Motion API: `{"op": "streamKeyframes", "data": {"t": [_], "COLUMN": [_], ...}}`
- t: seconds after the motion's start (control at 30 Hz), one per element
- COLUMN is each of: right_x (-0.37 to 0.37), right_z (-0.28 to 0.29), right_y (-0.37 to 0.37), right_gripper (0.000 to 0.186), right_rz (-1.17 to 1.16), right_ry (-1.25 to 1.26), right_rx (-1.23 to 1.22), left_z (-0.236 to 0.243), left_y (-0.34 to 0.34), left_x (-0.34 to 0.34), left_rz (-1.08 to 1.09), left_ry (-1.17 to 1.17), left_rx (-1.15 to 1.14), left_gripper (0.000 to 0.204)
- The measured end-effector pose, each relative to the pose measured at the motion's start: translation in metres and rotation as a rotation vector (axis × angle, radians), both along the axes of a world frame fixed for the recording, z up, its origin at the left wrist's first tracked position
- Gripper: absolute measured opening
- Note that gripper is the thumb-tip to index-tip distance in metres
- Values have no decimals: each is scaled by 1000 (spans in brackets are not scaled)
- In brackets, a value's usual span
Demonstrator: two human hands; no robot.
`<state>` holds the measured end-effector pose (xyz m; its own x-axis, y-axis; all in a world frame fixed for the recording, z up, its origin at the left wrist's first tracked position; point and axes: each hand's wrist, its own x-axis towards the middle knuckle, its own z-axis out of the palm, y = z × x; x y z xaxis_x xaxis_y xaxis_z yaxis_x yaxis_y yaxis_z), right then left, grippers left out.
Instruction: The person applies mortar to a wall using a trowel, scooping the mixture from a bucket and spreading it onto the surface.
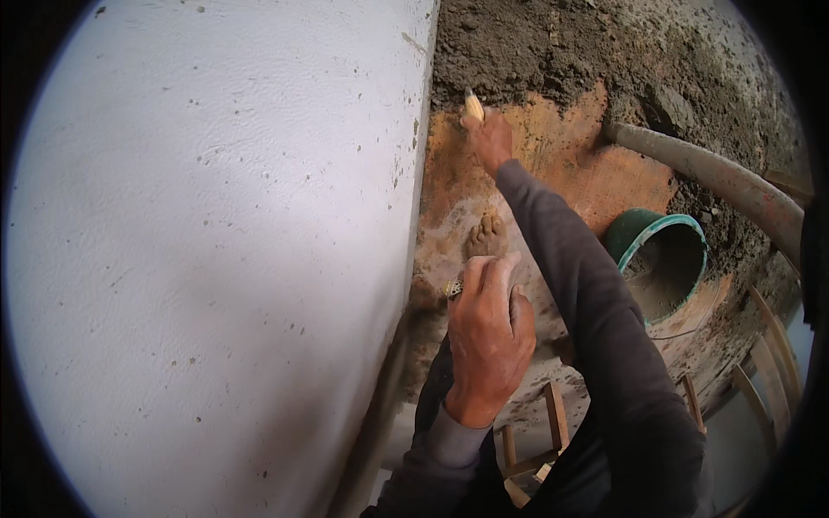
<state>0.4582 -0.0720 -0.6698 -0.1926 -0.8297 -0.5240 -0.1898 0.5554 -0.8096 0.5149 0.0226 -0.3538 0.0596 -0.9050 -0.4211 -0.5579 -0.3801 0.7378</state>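
Observation:
My right hand (490, 140) reaches far out over a patch of wet mortar. It is closed round the pale yellow handle (474, 105) of a hand tool; only a short metal bit shows beyond it, and its working end is hidden. Dark, lumpy mortar (527, 52) lies just past the tool. Nearer to me, my left hand (492, 332) is raised with its back towards me, fingers bent and held together; whatever they may hold is hidden. A small patterned metallic thing (454, 287), perhaps a ring, shows beside its fingers.
A white, speckled wall (233, 216) fills the left side. On the right stands a green bucket (635, 233), tilted in view, with grey mortar inside. A thick, muddy pole or pipe (708, 160) slants behind it. Wooden pieces (557, 414) are low down, near a muddy bare foot (486, 235).

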Motion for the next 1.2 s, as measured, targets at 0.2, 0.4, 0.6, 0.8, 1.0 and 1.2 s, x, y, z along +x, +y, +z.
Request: {"op": "streamKeyframes", "data": {"t": [0.2, 0.4, 0.6, 0.8, 1.0, 1.2], "right_x": [0, -17, -10, -81, -139, -264], "right_z": [-14, -15, 3, 46, 158, 287], "right_y": [-14, 1, 11, 42, 126, 232], "right_gripper": [33, 32, 35, 33, 32, 36], "right_rz": [73, 202, 275, 290, 409, 598], "right_ry": [130, 238, 330, 71, -34, 224], "right_rx": [-39, -187, -244, -34, 85, 234], "left_z": [4, 1, 2, -3, -11, -17], "left_y": [5, 7, 7, 6, 21, 52], "left_x": [3, 2, 4, -26, -31, -55], "left_rz": [14, -37, -75, -50, 11, 9], "left_ry": [27, -12, -60, 14, -27, 10], "left_rx": [145, 78, 99, 102, -54, 45], "left_gripper": [32, 31, 32, 31, 31, 29]}}
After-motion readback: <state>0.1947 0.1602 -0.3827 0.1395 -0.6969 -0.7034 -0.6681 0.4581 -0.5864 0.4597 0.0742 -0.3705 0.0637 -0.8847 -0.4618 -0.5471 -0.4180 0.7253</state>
